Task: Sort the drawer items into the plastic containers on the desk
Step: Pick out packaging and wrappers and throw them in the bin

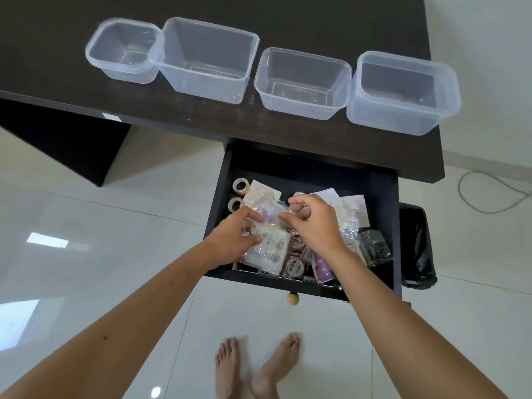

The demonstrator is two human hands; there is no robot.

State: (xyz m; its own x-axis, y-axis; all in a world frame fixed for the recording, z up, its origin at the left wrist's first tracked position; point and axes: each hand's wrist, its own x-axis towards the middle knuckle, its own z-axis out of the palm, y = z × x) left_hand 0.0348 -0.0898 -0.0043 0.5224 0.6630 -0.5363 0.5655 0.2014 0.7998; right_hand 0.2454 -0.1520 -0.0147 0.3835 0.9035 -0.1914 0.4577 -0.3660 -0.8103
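Observation:
The black drawer stands pulled out under the dark desk, filled with tape rolls, paper slips, purple items and small bags. Both hands are inside it. My left hand grips the left side of a clear plastic packet with dark printing. My right hand pinches the packet's crinkled top edge between thumb and fingers. Several clear plastic containers sit in a row on the desk: a small square container, a large one, a medium one and a container at the right. All look empty.
A black-lined waste bin stands right of the drawer. A grey cable loops on the white tiled floor. The drawer's wooden knob points toward my bare feet. A glittery bag and a dark bag lie at the drawer's right.

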